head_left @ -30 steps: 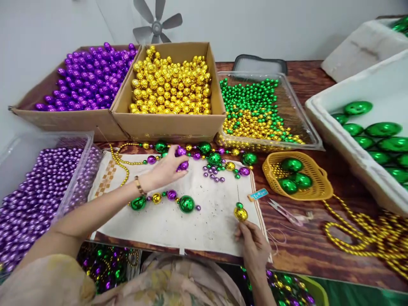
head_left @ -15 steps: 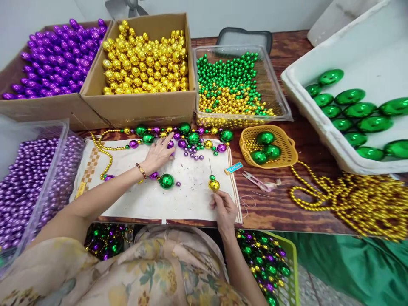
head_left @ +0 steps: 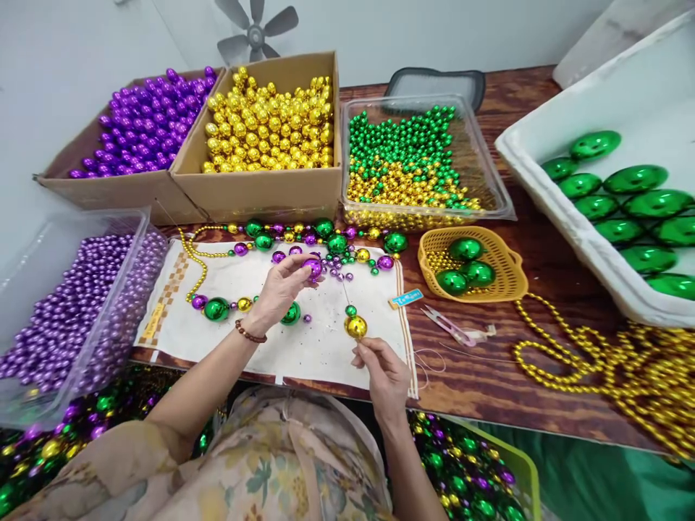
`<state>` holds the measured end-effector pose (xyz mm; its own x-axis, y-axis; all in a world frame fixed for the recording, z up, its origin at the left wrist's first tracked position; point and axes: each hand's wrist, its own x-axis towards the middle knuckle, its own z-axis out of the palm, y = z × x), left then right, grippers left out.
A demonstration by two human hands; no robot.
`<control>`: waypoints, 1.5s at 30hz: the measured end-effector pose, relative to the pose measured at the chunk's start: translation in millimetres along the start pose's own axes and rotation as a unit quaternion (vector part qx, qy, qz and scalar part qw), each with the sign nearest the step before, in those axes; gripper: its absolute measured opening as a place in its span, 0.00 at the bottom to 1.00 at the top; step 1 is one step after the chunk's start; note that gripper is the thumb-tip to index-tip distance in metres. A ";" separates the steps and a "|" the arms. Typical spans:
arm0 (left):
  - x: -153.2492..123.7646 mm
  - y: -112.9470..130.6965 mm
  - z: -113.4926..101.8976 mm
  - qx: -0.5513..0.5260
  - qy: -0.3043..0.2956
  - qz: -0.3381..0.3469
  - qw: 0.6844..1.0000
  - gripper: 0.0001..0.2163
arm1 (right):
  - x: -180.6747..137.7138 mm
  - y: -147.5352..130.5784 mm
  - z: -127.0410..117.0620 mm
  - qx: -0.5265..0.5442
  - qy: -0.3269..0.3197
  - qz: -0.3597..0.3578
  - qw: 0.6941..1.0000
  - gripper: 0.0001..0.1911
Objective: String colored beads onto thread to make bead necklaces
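Head view: across the wooden table (head_left: 489, 391) before us, the foam box (head_left: 641, 94) of big green beads is on our right, and the cardboard box (head_left: 260, 194) of gold beads stands at the back. Nearer, the white cloth (head_left: 326, 362) lies spread as our work surface, with the yellow basket (head_left: 504, 286) just beyond its right edge.

Over the cloth, our left hand (head_left: 276, 289) has changed most: half a second ago it reaches down among the purple beads at the far side, and now it is raised, its thumb and fingers pinching a purple bead (head_left: 312, 268). We cannot tell whether the palm hides another. Our right hand (head_left: 386, 373) matches its earlier grip, thumb and forefinger pinching just under the gold bead (head_left: 355, 327), which sits below the green bead (head_left: 351, 310).

Smallest of all, the thin needle (head_left: 345, 291) points up from that green bead, now nearer our left fingertips. For the work, we judge that picking out is done and the two hands are lining up; the purple bead remains off the needle, just beside its tip.
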<state>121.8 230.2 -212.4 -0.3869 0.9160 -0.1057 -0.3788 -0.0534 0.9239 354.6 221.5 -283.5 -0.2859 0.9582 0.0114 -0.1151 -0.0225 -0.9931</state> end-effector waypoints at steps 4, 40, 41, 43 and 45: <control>-5.8 1.5 11.1 -0.077 -0.001 -0.039 0.996 0.17 | -5.2 -9.4 1.4 -0.004 -0.028 -0.015 0.999 0.05; -20.9 16.4 18.5 0.042 0.022 0.148 0.988 0.13 | -23.5 1.1 14.0 -0.005 -0.063 -0.036 0.997 0.05; -19.9 17.7 19.1 0.018 0.022 0.135 0.990 0.13 | -23.5 2.2 14.2 -0.006 -0.064 -0.035 0.997 0.05; -18.6 20.2 20.5 -0.018 0.024 0.116 0.993 0.13 | -23.2 3.6 14.6 -0.008 -0.069 -0.033 0.997 0.05; -18.2 22.5 22.0 -0.041 0.025 0.104 0.993 0.12 | -22.7 3.9 15.2 -0.008 -0.072 -0.031 0.997 0.05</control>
<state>138.9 221.1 -181.6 -0.5036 0.8616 0.0642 -0.3533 -0.2732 0.8947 346.1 195.3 -285.8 -0.4125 0.9067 0.0880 -0.1209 0.0412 -0.9918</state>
